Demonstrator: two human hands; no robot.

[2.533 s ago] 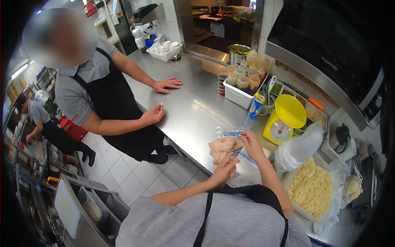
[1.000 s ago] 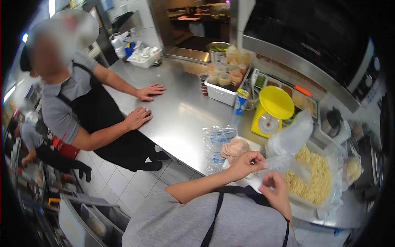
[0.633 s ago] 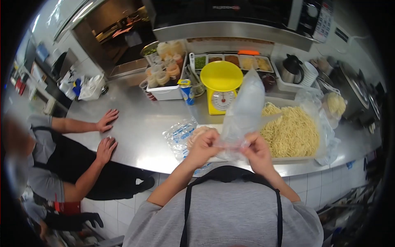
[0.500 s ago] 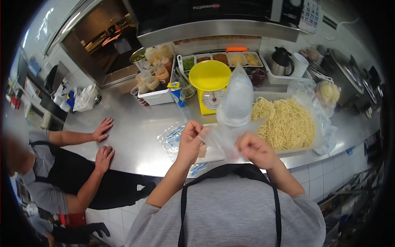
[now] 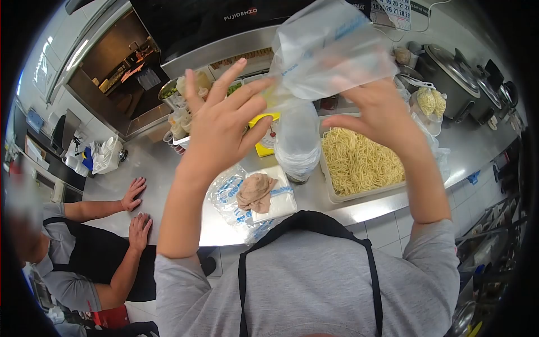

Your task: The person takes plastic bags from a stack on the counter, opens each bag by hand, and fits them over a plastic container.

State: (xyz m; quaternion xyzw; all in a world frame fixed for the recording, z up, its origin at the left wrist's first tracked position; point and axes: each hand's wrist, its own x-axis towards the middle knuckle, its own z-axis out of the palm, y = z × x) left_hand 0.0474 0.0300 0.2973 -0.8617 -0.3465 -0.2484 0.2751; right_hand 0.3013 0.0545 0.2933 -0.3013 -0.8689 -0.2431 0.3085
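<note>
A clear plastic bag with blue print hangs spread out in the air in front of me. My left hand is raised at its left side, fingers spread, the fingertips near the bag's lower left edge. At the bag's right, my right hand has its thumb held apart, and its stretched fingers show blurred through the film. Below stands a tall clear plastic sleeve with round, stacked-looking contents. A crumpled brown cloth lies on a stack of flat plastic bags. Noodles fill a rectangular tray.
A yellow scale is mostly hidden behind my hand and the sleeve. Sauce bottles stand at the back left, bagged noodles and a large cooker at the right. A co-worker's hands rest on the steel counter.
Both hands have risen and moved apart from low over the counter. The plastic bag has gone up and spread out. The brown cloth and the stack of bags are now uncovered.
</note>
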